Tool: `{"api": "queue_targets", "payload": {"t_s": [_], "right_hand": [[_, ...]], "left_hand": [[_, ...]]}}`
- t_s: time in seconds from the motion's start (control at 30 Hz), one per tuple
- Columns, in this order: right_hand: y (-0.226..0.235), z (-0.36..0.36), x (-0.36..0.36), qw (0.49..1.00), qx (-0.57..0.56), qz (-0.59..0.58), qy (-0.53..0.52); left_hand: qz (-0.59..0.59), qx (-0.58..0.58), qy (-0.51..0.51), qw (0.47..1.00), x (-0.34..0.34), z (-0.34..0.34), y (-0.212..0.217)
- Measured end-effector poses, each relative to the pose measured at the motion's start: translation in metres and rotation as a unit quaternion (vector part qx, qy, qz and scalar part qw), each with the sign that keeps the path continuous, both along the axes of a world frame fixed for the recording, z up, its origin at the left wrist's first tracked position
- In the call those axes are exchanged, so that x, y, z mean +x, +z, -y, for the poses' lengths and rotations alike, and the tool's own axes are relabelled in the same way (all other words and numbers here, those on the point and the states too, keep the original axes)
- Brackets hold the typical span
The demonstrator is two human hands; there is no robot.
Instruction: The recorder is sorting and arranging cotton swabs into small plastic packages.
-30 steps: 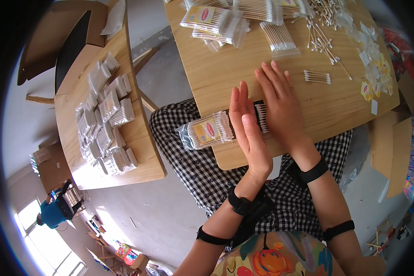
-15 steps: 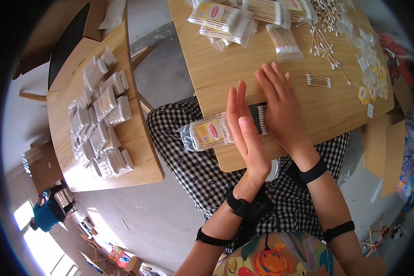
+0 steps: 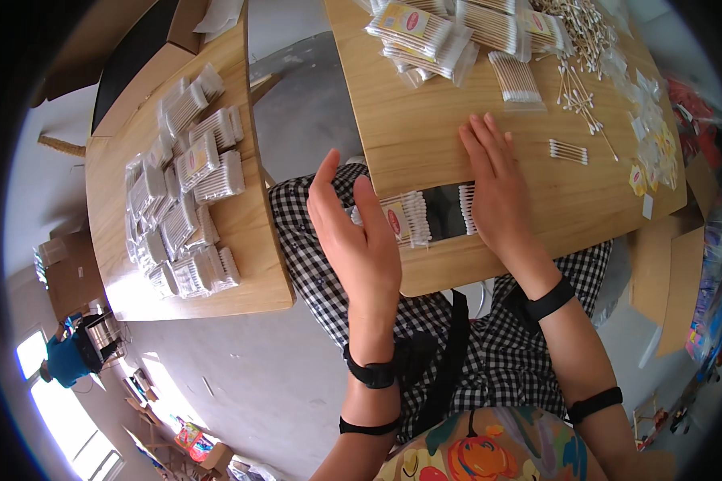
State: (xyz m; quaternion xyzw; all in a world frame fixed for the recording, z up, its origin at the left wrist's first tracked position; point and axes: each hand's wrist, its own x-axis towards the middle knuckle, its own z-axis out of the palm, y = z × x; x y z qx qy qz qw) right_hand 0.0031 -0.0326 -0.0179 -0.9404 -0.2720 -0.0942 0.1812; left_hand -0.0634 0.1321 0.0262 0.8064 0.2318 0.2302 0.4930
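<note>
A clear bag of cotton swabs (image 3: 415, 218) with a yellow-and-red label lies along the near left edge of the table. My left hand (image 3: 359, 248) is over its left end, thumb and fingers apart, and hides that part; whether it touches the bag I cannot tell. A dark strip (image 3: 446, 212) shows between these swabs and a second row of swabs (image 3: 466, 210). Beside that row my right hand (image 3: 501, 192) rests with fingers stretched out flat, partly covering it. To the right lies a small group of loose swabs (image 3: 568, 151).
Filled swab bags (image 3: 425, 36) are piled at the back of the table, with one bag (image 3: 515, 78) apart. Loose swabs (image 3: 582, 40) and empty bags with yellow labels (image 3: 654, 136) lie at the right. Another table (image 3: 269, 284) at left carries many packed bags (image 3: 180, 192).
My left hand has moved left along the bag, away from my right hand, uncovering the swab tips and more of the dark strip. The right hand stays nearly in place. The view has shifted slightly.
</note>
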Motion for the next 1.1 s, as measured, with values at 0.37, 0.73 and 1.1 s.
{"api": "queue_targets", "payload": {"t_s": [0.37, 0.73, 1.1], "right_hand": [[0.001, -0.03, -0.005, 1.0, 0.009, 0.008, 0.021], [0.003, -0.044, -0.009, 0.999, 0.015, -0.003, 0.033], [0.003, -0.053, -0.01, 0.998, 0.045, -0.013, 0.037]], "left_hand": [[-0.222, 0.016, -0.001, 0.975, 0.004, -0.014, -0.032], [-0.188, -0.093, -0.003, 0.978, 0.004, -0.018, -0.042], [-0.179, -0.018, -0.001, 0.984, 0.004, -0.016, -0.036]]}}
